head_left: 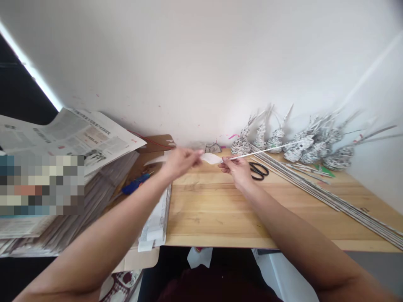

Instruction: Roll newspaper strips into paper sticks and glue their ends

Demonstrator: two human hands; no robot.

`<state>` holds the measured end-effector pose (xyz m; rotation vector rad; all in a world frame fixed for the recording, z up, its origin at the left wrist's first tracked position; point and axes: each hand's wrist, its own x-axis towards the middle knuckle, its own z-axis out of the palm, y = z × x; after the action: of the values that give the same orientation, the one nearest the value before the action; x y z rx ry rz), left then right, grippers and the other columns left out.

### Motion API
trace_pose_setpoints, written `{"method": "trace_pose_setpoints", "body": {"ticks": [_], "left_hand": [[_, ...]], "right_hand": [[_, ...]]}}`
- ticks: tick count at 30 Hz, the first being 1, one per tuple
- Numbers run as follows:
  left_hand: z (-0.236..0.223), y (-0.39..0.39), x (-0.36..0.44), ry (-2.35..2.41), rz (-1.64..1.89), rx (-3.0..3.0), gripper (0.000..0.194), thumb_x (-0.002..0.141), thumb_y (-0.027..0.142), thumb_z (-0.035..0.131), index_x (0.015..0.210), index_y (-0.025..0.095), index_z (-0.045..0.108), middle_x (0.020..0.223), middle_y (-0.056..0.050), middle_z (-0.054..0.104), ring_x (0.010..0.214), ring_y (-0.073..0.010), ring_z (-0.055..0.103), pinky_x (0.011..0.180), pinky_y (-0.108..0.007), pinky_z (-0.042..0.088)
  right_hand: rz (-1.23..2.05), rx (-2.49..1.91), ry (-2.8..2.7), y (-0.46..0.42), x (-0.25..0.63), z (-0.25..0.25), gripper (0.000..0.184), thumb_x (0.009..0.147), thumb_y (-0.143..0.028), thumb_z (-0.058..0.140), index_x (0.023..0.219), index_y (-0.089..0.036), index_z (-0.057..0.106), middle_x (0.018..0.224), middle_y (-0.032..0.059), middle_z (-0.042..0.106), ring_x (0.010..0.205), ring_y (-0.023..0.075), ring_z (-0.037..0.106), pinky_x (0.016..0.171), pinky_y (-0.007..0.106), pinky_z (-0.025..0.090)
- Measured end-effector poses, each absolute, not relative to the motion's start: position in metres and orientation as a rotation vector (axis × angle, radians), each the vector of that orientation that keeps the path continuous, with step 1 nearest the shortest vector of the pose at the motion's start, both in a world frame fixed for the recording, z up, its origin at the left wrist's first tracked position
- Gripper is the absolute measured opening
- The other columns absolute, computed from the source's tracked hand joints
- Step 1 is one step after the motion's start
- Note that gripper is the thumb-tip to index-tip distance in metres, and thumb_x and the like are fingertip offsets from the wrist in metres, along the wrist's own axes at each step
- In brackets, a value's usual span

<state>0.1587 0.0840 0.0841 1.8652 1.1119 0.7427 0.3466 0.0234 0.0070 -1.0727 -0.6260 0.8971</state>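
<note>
My right hand (236,170) pinches a thin white rolled paper stick (267,149) near its left end. The stick slants up to the right, toward the woven pieces. From my right fingertips a flat, unrolled white paper strip (211,158) reaches across to my left hand (183,161). The fingers of my left hand are closed at the strip, slightly blurred. More white paper (155,158) shows on the far side of that hand. Black-handled scissors (259,171) lie on the wooden table (217,209), just right of my right hand.
Woven paper pieces (277,140) with upright ends line the wall at the back right. A bundle of long paper sticks (327,197) runs diagonally across the right side. Newspapers (91,134) are piled at left, near a blue object (135,184) and cut paper strips (157,218).
</note>
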Motion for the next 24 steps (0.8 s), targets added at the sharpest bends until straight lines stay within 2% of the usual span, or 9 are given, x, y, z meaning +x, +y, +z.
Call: {"method": "trace_pose_setpoints", "body": {"ticks": [1,2,4,8,14,18,24], "left_hand": [[0.069,0.071,0.169,0.995,0.556,1.677,0.039,0.076,0.049,0.058,0.071,0.012,0.069,0.073,-0.011,0.066,0.066,-0.0187,0.06,0.069,-0.037,0.048],[0.054,0.06,0.179,0.883,0.489,1.479,0.035,0.075,0.046,0.061,0.079,0.013,0.069,0.078,-0.011,0.067,0.064,-0.0167,0.06,0.064,-0.034,0.049],[0.029,0.045,0.195,0.768,0.574,1.147,0.031,0.064,0.031,0.075,0.089,0.014,0.069,0.083,-0.008,0.067,0.062,-0.0114,0.059,0.061,-0.026,0.049],[0.009,0.038,0.214,0.728,0.87,0.762,0.028,0.062,0.025,0.077,0.085,0.011,0.068,0.075,-0.004,0.065,0.057,-0.0056,0.055,0.054,-0.017,0.045],[0.011,0.046,0.215,0.681,1.015,0.606,0.022,0.062,0.02,0.077,0.078,0.01,0.065,0.065,0.0,0.061,0.053,-0.0036,0.052,0.051,-0.014,0.043],[0.008,0.052,0.21,0.615,1.055,0.626,0.022,0.062,0.019,0.077,0.078,0.011,0.065,0.067,0.0,0.062,0.055,-0.0036,0.054,0.054,-0.014,0.043],[0.001,0.05,0.21,0.538,1.047,0.615,0.022,0.063,0.019,0.076,0.081,0.011,0.066,0.076,-0.002,0.066,0.065,-0.0057,0.059,0.06,-0.016,0.044]], "right_hand": [[0.897,-1.064,-0.624,0.023,0.344,0.006,0.033,0.059,-0.032,0.079,0.077,-0.016,0.057,0.064,0.0008,0.066,0.059,0.0139,0.066,0.049,0.02,0.051],[0.902,-1.055,-0.627,0.023,0.341,0.004,0.032,0.058,-0.032,0.079,0.076,-0.016,0.057,0.064,0.0003,0.066,0.058,0.0139,0.065,0.049,0.021,0.051],[0.913,-1.04,-0.647,0.023,0.336,0.002,0.031,0.058,-0.033,0.079,0.073,-0.017,0.056,0.064,-0.0006,0.065,0.058,0.0136,0.065,0.05,0.022,0.051],[0.874,-1.032,-0.73,0.02,0.33,0.002,0.028,0.058,-0.032,0.079,0.07,-0.017,0.057,0.067,-0.0008,0.065,0.06,0.0124,0.062,0.049,0.021,0.047],[1.038,-0.954,-0.792,0.015,0.325,0.004,0.02,0.064,-0.029,0.076,0.073,-0.016,0.064,0.07,0.0012,0.065,0.066,0.0116,0.061,0.052,0.021,0.041],[1.14,-0.919,-0.7,0.014,0.322,0.002,0.018,0.064,-0.027,0.077,0.072,-0.017,0.064,0.071,0.0,0.066,0.069,0.0114,0.061,0.055,0.021,0.041],[1.107,-0.921,-0.674,0.014,0.319,0.0,0.019,0.063,-0.027,0.078,0.071,-0.017,0.064,0.07,0.0001,0.067,0.065,0.01,0.059,0.057,0.023,0.042]]}}
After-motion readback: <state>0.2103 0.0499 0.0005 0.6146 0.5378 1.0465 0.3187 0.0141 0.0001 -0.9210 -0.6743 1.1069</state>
